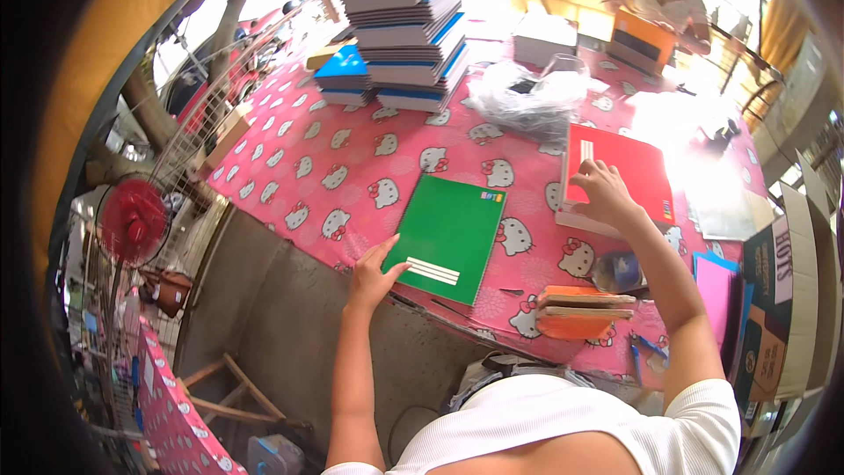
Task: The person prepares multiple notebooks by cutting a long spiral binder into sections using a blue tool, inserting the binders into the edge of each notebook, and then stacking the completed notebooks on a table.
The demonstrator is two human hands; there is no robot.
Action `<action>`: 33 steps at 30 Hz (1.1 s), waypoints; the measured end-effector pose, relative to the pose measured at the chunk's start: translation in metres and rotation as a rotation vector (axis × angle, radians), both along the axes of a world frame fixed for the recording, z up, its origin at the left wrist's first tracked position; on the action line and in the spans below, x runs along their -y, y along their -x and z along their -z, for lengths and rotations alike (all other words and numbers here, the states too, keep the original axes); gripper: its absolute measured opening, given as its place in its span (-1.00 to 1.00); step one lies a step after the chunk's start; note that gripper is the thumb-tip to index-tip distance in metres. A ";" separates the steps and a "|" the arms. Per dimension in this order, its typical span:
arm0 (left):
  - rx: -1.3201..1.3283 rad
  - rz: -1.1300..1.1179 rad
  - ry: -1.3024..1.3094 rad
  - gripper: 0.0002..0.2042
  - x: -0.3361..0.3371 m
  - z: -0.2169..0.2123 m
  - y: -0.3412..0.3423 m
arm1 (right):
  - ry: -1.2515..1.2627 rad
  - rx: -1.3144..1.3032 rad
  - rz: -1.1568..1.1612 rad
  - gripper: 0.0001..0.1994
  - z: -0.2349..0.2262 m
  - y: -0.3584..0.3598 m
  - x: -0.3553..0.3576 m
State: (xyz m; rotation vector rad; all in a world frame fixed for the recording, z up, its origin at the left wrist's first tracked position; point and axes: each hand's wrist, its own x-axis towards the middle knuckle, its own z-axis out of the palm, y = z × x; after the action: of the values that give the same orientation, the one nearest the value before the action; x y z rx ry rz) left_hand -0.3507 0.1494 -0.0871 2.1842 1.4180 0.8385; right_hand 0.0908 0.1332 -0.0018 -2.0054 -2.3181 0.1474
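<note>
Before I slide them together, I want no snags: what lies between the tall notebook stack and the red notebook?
Between the stack and the red notebook, the head view shows crumpled clear plastic on pink tablecloth.

Counts from my remote feed. Wearer's hands: 2, one left hand (378, 277) and one right hand (605, 193). Green notebook (448, 229): 1, with 3 white stripes on its cover. Red-topped stack (629, 167): 1; I cannot count its layers. Tall stack (404, 35): 1, with too many layers for me to number reliably. Short blue-topped stack (343, 75): 1. Clear plastic bundle (519, 101): 1. Pliers (649, 348): I make it 1 pair, blue-handled. Cloth-covered worktop (308, 145) under the stacks: 1. Red fan (134, 222): 1. Co-worker (659, 0): I log 1 person.
</note>
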 end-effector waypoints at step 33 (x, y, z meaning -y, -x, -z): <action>0.019 0.618 -0.127 -0.59 0.134 -0.019 -0.259 | -0.220 -0.206 -0.293 -0.89 0.060 -0.043 -0.033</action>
State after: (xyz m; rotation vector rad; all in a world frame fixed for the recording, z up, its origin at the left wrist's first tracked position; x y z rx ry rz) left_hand -0.0914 0.0149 -0.0686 2.4848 0.6139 0.7209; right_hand 0.1338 0.1659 -0.0616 -1.4725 -2.3624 0.1036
